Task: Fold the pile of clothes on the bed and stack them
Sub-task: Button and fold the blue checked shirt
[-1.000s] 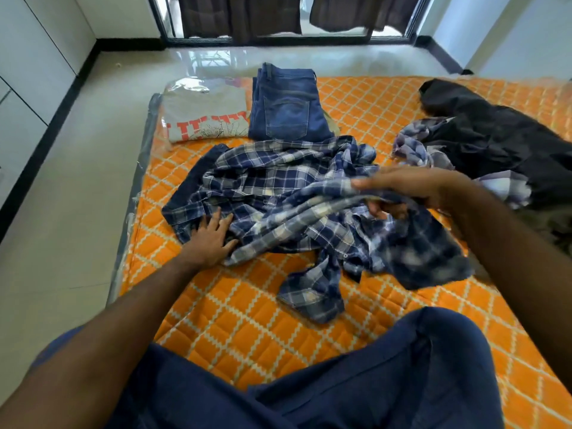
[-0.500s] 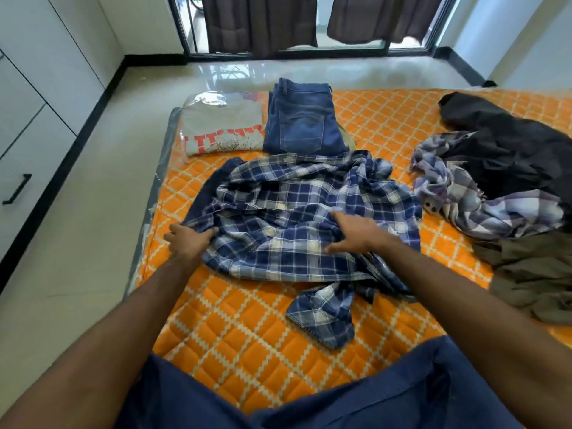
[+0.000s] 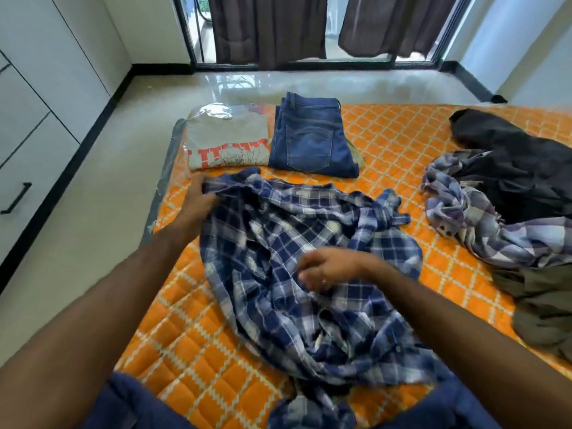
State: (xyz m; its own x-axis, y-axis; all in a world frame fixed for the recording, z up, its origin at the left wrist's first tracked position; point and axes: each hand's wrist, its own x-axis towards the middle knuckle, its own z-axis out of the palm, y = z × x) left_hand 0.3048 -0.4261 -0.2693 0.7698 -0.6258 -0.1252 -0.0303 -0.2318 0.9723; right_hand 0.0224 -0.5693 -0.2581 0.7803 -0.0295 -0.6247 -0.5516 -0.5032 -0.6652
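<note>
A blue and white plaid shirt [image 3: 309,243] lies crumpled across the middle of the orange quilted bed [image 3: 402,144]. My left hand [image 3: 198,202] grips the shirt's far left edge. My right hand [image 3: 325,270] rests in the shirt's middle with fingers curled into the cloth, blurred by motion. Folded blue jeans [image 3: 312,144] and a folded grey T-shirt with red print [image 3: 227,147] lie side by side at the far edge. Unfolded clothes sit at the right: a lilac plaid shirt [image 3: 483,224], a black garment [image 3: 520,162] and an olive garment [image 3: 544,308].
The bed's left edge drops to a pale tiled floor [image 3: 93,212]. White cabinets with a black handle [image 3: 15,198] line the left wall. Dark curtains [image 3: 269,26] hang over a glass door beyond the bed. My knees in blue trousers [image 3: 130,407] rest at the near edge.
The plaid shirt was spread flatter half a second ago; now it is bunched and pulled toward me. My left hand moved to the shirt's far left edge, my right hand toward its middle.
</note>
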